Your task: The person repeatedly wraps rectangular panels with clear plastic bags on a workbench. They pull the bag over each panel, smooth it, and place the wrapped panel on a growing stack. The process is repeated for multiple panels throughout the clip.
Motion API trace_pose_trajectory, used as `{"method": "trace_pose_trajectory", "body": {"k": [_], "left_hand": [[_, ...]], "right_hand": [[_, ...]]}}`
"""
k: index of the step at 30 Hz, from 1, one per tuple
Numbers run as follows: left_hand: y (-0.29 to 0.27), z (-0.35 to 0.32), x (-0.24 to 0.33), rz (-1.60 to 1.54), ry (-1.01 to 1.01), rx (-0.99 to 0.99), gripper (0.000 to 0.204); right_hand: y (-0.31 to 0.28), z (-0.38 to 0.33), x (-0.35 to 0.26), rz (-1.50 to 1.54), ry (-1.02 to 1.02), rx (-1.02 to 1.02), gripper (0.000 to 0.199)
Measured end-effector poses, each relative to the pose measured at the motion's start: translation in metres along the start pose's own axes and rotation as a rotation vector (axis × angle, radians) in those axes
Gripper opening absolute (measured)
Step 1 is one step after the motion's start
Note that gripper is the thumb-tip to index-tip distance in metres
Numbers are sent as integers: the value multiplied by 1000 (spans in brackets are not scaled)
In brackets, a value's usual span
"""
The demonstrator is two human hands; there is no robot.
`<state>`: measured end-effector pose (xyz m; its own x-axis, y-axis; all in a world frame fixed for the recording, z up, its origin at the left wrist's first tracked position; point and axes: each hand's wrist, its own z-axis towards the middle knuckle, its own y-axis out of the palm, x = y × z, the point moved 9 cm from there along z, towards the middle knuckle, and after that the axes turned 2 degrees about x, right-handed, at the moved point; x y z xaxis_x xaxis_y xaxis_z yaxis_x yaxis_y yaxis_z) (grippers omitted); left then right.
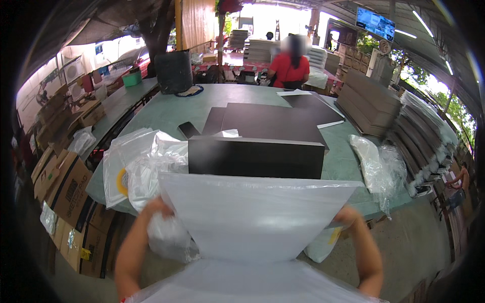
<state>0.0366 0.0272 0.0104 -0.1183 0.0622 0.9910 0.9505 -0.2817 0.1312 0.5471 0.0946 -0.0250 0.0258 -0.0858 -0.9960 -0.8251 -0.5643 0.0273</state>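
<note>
Sunlit and open-sided, the workshop is crowded with stacks of flat brown board [371, 101] on the right and cardboard boxes [68, 189] on the floor at the left. A wide green desk [166, 113] fills the middle. On it stands a black box [255, 157], upright along the near edge, with flat black panels [270, 121] lying behind it. Crumpled clear plastic bags [144, 161] lie just left of the box, one holding a roll of yellow tape [122, 182]; more clear plastic [376, 169] lies near the desk's right edge.

Close in front of the camera, a large white foam sheet [252, 222] is held up between both hands, its top edge just below the black box. The left hand [157, 207] grips the sheet's left edge, and the right hand [347, 216] holds the right edge; both grips are closed on the sheet, the fingers mostly hidden behind it. At the far side of the desk stands a person in a red shirt [289, 69].
</note>
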Motion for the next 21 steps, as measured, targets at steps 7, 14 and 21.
{"method": "trace_pose_trajectory", "body": {"k": [7,14,21], "left_hand": [[57,-73,-222,536,-391,-68,32],[48,-54,-247,1292,-92,-3,32],[193,-86,21,312,-73,-613,27]], "right_hand": [[32,-47,264,-285,500,249,39],[4,-72,317,-815,647,179,39],[192,-110,-50,283,-69,-832,44]]}}
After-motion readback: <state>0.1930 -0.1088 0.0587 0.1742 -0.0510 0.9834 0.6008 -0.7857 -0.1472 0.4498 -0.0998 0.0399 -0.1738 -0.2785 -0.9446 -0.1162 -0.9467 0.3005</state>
